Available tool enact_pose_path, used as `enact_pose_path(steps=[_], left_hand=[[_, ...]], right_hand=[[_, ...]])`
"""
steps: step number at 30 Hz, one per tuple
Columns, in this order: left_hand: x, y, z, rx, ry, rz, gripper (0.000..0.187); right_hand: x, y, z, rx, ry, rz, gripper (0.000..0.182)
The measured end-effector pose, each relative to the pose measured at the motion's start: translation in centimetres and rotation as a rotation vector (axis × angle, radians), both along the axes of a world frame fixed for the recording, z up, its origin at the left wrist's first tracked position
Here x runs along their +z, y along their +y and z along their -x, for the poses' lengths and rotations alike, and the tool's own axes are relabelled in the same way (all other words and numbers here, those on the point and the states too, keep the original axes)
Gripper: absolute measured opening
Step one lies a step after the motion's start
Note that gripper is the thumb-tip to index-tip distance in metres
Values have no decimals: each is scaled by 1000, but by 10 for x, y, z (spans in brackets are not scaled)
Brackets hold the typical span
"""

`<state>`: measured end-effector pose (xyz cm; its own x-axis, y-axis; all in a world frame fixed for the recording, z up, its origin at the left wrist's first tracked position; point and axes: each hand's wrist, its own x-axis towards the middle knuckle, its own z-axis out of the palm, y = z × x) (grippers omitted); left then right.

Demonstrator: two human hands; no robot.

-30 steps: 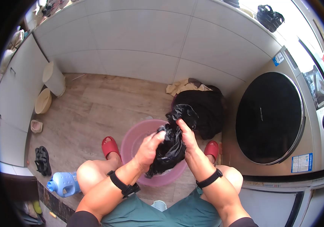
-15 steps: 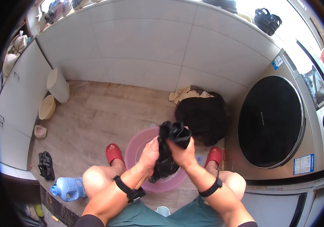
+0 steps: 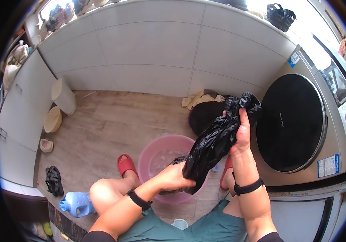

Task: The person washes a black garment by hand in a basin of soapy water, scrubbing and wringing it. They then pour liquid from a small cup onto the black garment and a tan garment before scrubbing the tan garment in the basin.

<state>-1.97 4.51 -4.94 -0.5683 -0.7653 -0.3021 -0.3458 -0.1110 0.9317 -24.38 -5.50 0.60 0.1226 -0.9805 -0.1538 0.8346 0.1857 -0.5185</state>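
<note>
A glossy, wet-looking black garment [image 3: 211, 147] is stretched on a slant between my two hands. My left hand [image 3: 177, 177] grips its lower end, low over the basin, with the fingers wrapped round it. My right hand [image 3: 242, 137] is closed on the upper end, higher up and to the right, thumb upward; a bunched part hangs over past the fingers. Beneath lies a pink basin [image 3: 142, 157] with suds in it. Some dark, crumpled material shows beside my left hand over the basin, partly hidden by my arm.
Behind my right hand is a heap of dark clothes [image 3: 205, 117] with a beige piece [image 3: 199, 99] on top. A washing machine [image 3: 298, 183] stands on the right. To the left are a blue jug [image 3: 77, 205], black sandals [image 3: 54, 181], a cream basin [image 3: 53, 120] and a white bin [image 3: 63, 97].
The black garment, bunched up over the basin before, is now drawn out lengthwise. My right hand has moved up and right with one end; my left hand has shifted slightly right and down.
</note>
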Motion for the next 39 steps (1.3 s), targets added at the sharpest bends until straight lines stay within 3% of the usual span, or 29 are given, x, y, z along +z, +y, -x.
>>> enact_pose_path(steps=[2,3,7,9,11,15,20,24,27,28,30,35,39], left_hand=[[-8,-1,-5,203,-136,43,70],[-8,-3,-11,300,-28,115,71],[21,-15,-32,613,405,-19,71],[23,-22,-40,703,575,-72,67],[33,-23,-45,746,749,-155,64],[40,-26,-50,796,990,-218,55],[37,-29,-45,873,1144,-304,47],[30,-31,-35,923,1263,-297,40],[21,-30,-27,952,1290,-321,38],[19,-29,-24,967,1290,-336,38],[19,-29,-21,1036,1232,-274,39],[24,-30,-24,1158,944,-145,56],[9,-33,-33,990,553,-369,48]], right_hand=[[-16,-7,2,-1,65,-81,34],[-24,-10,3,-5,99,-121,35],[-68,-2,-5,124,263,-291,43],[-66,17,-26,252,399,-457,55],[-70,36,-43,497,562,-458,89],[-105,66,-67,709,615,-492,103],[-74,90,-84,700,621,-219,77],[-94,102,-106,758,372,-228,87],[-88,94,-106,826,158,-448,83],[-80,90,-106,747,72,-407,82],[-66,80,-108,589,-99,-322,80],[-66,52,-90,303,144,-224,31],[-35,38,-71,272,283,-36,23]])
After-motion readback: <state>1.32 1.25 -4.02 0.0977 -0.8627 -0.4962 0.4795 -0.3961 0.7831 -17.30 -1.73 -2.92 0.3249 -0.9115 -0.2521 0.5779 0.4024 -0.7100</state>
